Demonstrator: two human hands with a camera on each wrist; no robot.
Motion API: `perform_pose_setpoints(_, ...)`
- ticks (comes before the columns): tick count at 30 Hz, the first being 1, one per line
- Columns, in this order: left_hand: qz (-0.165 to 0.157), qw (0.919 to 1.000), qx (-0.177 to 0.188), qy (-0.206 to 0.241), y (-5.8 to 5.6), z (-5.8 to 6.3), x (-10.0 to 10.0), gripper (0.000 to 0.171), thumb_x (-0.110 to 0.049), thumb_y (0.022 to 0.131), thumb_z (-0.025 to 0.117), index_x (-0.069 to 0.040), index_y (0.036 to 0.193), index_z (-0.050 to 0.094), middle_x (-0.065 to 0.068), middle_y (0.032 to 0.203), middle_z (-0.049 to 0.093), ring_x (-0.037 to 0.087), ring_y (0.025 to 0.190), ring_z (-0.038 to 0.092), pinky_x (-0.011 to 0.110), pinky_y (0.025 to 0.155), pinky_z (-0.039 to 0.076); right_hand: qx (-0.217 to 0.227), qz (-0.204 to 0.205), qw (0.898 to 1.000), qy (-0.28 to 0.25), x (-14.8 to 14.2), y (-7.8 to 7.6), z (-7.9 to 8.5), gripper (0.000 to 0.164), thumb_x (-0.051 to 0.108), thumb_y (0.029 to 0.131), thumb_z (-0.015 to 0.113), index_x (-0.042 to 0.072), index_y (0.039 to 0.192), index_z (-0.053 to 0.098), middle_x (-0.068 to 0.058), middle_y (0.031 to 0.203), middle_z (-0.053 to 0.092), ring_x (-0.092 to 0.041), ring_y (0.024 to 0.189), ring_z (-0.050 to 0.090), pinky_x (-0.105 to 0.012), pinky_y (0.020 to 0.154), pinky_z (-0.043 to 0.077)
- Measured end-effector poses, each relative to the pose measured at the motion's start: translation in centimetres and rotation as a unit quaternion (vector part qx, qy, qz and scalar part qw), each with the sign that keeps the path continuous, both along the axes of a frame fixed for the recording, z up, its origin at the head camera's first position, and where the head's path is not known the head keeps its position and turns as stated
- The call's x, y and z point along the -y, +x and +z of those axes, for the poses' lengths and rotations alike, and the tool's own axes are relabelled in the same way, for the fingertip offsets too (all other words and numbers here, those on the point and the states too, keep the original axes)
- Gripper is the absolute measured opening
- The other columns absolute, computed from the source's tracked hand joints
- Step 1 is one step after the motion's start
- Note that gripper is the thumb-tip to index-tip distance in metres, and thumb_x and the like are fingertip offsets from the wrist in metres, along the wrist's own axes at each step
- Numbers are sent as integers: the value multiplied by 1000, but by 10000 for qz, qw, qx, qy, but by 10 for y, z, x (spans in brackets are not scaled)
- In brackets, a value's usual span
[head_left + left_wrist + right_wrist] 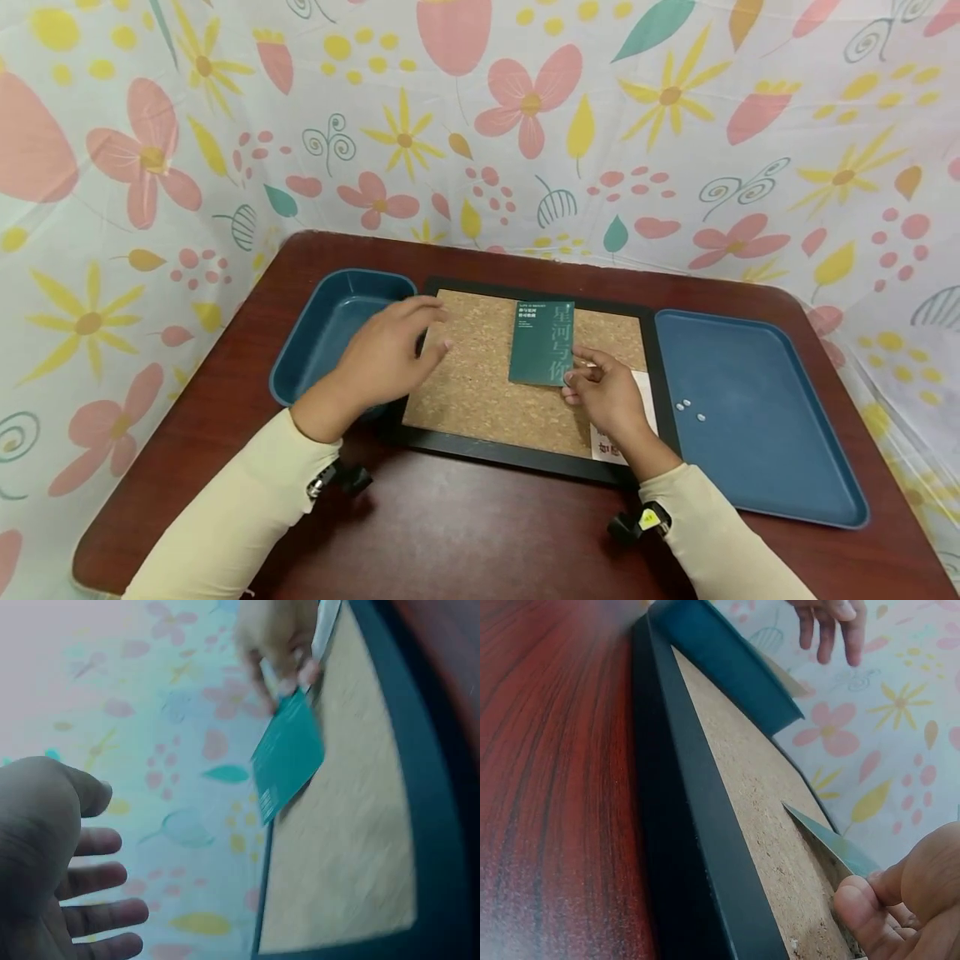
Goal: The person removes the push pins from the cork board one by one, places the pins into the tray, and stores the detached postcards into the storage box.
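Note:
My right hand (609,396) pinches a green card (538,343) with white printed characters by its lower right corner. The card is held over the cork board (480,392), which has a black frame. In the right wrist view the card (832,844) shows almost edge-on, tilted over the cork, with thumb and fingertips at its near end. My left hand (390,346) hovers above the board's left edge, fingers spread and holding nothing. A white sheet with dark red characters (606,446) lies at the board's right side, partly hidden under my right hand.
Left of the board stands a deep blue bin (307,350), partly behind my left hand. A flat blue tray (765,433) lies on the right, with several small white pieces (684,406) near its left edge. A flower-patterned cloth (480,133) hangs behind the dark red table (465,533).

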State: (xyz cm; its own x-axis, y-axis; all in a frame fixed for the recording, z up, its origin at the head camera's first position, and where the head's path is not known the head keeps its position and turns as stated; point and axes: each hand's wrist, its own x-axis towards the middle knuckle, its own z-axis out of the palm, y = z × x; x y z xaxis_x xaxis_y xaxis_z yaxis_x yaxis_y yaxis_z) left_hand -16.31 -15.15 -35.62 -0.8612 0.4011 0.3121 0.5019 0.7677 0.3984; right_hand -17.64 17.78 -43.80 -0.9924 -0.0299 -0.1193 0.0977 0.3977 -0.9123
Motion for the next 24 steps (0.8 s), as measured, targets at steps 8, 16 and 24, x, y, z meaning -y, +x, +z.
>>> perform_pose_setpoints(8,1233,9904,616,-36,-11,16,43,48,-30,103,63,-4,142,58,20,151,48,42,140,40,61,114,31,-46,-22,9998,199,1,1,-1,51,-6,100,59,-2,149,48,-27,108,70,-18,74,73,-27,67,61)
perform_pose_setpoints(16,2403,9592,1482,147,-27,13,91,63,-31,104,59,2,153,38,31,154,36,52,140,29,71,111,27,-30,-65,9998,193,1,1,-2,50,-6,100,58,-1,149,48,-26,108,70,-18,75,74,-27,67,61)
perform_pose_setpoints(24,2403,9319,2713,129,-35,-2,142,76,-28,105,52,11,157,12,42,147,32,58,132,38,70,103,37,-31,-71,9997,215,0,3,-4,50,-5,101,58,0,149,48,-25,107,70,-19,76,74,-28,67,61)
